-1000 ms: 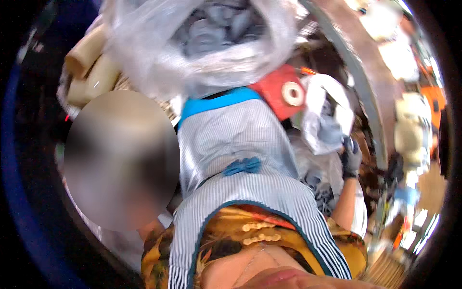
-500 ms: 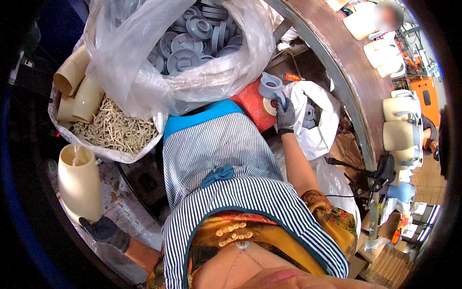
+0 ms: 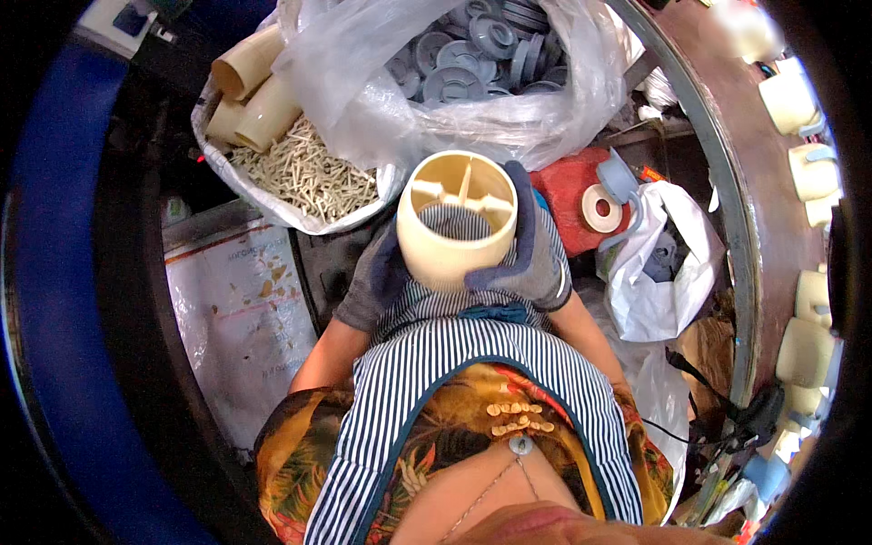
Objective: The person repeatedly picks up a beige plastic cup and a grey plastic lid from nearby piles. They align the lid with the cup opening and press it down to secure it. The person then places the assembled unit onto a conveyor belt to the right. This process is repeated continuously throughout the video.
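Note:
In front of my lap, a cream plastic jug body (image 3: 457,257) is held between both gloved hands. It is a hollow tube with its rim toward me; a three-armed plastic spoke sits inside, and the striped apron shows through the far end. My left hand (image 3: 374,280) is closed round its left side, fingers partly hidden. Against its right side my right hand (image 3: 538,259) is wrapped, thumb across the front. To the right, a grey ring-shaped handle piece (image 3: 618,177) lies on a red surface (image 3: 559,197) beside a cream ring (image 3: 593,202).
Ahead, a clear plastic bag (image 3: 509,127) holds grey lids (image 3: 454,84). A white sack (image 3: 300,218) at left contains cream tubes (image 3: 270,113) and small sticks (image 3: 313,173). Grey parts fill another white bag (image 3: 627,291) at right. A curved table edge (image 3: 718,136) carries several cream jugs (image 3: 804,350).
The jug body has come from the far left to my lap, tilted rim toward me. My right hand has let go of the grey handle piece and now grips the jug body too.

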Demonstrator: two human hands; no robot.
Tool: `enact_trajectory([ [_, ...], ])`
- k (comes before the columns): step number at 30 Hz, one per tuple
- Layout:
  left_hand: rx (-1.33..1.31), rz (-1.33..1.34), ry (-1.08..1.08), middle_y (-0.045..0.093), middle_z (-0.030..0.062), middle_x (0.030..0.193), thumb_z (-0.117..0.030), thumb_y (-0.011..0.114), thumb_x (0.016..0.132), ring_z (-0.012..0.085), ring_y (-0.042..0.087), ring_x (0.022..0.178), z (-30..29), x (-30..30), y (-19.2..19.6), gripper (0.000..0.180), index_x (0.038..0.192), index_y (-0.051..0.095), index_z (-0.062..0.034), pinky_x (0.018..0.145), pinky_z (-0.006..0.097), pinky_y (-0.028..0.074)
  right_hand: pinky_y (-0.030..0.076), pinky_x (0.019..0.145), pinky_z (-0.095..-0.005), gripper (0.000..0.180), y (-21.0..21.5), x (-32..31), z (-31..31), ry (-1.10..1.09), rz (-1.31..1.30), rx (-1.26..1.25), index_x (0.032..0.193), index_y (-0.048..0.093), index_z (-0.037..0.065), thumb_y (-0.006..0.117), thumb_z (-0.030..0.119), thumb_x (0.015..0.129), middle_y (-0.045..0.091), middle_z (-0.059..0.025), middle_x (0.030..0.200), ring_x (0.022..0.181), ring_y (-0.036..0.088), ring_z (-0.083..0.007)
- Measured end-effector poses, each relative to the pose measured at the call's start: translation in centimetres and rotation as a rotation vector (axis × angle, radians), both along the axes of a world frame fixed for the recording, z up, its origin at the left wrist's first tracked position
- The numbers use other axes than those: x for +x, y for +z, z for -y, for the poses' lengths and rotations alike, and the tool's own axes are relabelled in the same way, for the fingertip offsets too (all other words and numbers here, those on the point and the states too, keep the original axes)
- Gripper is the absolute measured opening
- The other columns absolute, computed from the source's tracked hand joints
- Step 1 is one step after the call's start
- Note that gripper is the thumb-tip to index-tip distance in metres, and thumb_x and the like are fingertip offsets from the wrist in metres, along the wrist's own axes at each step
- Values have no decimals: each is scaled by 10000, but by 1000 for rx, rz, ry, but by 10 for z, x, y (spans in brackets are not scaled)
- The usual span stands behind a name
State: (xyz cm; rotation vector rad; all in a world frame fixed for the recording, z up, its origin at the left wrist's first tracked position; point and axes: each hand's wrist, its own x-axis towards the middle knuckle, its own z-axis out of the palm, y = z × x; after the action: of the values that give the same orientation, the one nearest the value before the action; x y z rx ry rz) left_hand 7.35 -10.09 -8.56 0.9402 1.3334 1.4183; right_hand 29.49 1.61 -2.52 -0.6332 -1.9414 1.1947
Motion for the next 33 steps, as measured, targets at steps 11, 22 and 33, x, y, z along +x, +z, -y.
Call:
enact_trajectory([
  [11,396,-1469,-111,568,112,1266,-371,639,849,356,432,1251,-49,31,120,485,1259,617,-114,1102,544,310,312,1115,-542,1115,-37,-34,27,-246,145,253,1448,325,-26,877,442,599,367,-282,1461,1337,379,-468],
  [22,330,-1462,-509,590,139,921,-422,640,825,320,584,876,-55,26,98,361,936,638,-79,812,458,453,300,1118,-557,1079,-60,-20,25,-235,165,283,1449,349,7,841,480,615,356,-272,1469,1356,351,-472],
  [33,539,-1445,607,632,169,1002,-76,669,852,334,574,1001,-74,-95,104,290,1130,603,-25,923,444,452,302,1112,-545,1279,-48,-19,28,-163,377,324,1493,246,-31,882,555,550,350,-282,1483,1349,366,-460],
])
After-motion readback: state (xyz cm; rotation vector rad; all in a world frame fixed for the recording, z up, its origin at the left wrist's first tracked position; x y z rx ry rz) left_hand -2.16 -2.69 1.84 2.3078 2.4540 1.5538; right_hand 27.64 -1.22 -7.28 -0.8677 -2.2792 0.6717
